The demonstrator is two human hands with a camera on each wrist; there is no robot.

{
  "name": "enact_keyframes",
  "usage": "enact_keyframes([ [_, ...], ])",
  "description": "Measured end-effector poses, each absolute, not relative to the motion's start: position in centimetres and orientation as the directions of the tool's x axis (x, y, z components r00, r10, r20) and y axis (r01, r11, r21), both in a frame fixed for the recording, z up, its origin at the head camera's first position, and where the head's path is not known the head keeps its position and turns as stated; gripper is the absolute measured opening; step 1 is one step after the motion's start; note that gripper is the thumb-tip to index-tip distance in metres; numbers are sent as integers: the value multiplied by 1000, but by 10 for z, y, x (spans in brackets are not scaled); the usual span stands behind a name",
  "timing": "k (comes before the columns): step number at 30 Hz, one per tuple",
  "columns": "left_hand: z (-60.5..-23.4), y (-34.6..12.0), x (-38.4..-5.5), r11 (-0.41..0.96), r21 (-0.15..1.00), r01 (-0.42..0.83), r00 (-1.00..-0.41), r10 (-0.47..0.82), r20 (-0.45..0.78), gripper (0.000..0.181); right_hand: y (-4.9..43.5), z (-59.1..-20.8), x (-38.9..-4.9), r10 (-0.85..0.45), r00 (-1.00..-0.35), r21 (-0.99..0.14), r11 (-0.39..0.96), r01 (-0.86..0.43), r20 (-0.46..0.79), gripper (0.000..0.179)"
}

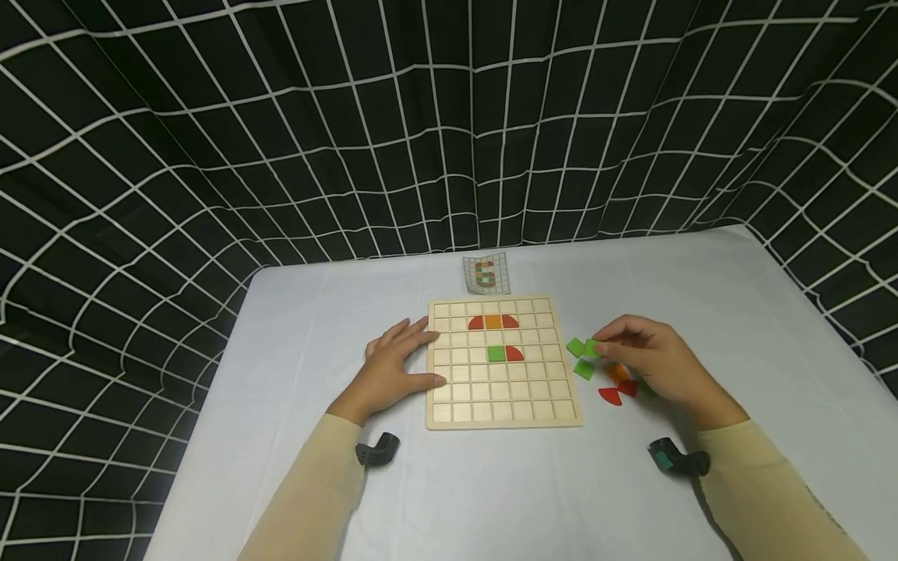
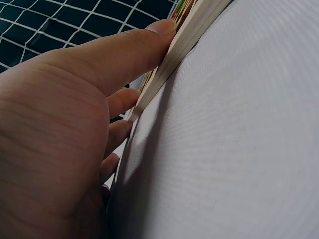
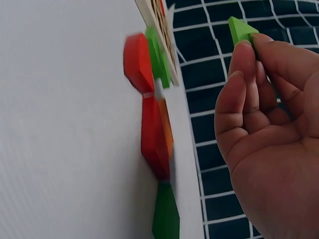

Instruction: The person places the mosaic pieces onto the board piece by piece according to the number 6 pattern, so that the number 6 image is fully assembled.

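Observation:
A wooden grid board lies mid-table in the head view. Set in it are an orange square between two red quarter-circles, and lower a green square beside a red quarter-circle. My left hand rests at the board's left edge, fingers spread, thumb and fingertips touching the rim. To the right of the board, my right hand pinches a green square between thumb and fingers, above the table. Loose pieces lie under and beside it: green squares, red quarter-circles and an orange piece.
A small pattern card with a printed colored grid design lies behind the board. The white-covered table is bordered by a black curtain with white grid lines. Dark wrist cameras sit at both sleeves.

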State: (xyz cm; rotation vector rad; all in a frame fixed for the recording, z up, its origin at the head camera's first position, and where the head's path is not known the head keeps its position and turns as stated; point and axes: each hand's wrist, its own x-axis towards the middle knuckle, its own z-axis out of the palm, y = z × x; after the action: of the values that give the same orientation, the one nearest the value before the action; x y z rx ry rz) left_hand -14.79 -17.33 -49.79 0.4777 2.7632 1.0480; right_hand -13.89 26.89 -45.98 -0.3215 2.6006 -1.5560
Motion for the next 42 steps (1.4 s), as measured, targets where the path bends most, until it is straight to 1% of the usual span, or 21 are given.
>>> enact_keyframes([
  [4,-498,-174,-148,704,666,246,-937,348,-21,79,261,-459,-138,-248,-968,-879,456,-140,25,15],
  [10,-499,-174,-149,704,667,242,-938,346,-25,80,250,-457,-135,-271,-963,-894,435,-111,-12,16],
  [15,-498,-173,-149,709,663,240,-937,348,-34,80,242,-456,-134,-279,-960,-888,444,-124,-6,12],
  [22,-498,-173,-149,708,664,242,-938,345,-25,79,225,-458,-131,-287,-957,-877,466,-113,-29,8],
  [29,-497,-173,-149,700,673,239,-938,346,-27,79,210,-463,-128,-341,-940,-880,446,-164,2,6],
  [35,-496,-173,-148,701,672,240,-939,344,-24,78,200,-462,-130,-370,-929,-892,417,-176,11,8],
  [42,-495,-172,-148,709,667,227,-941,337,-39,78,188,-464,-138,-396,-918,-898,401,-184,11,6],
])
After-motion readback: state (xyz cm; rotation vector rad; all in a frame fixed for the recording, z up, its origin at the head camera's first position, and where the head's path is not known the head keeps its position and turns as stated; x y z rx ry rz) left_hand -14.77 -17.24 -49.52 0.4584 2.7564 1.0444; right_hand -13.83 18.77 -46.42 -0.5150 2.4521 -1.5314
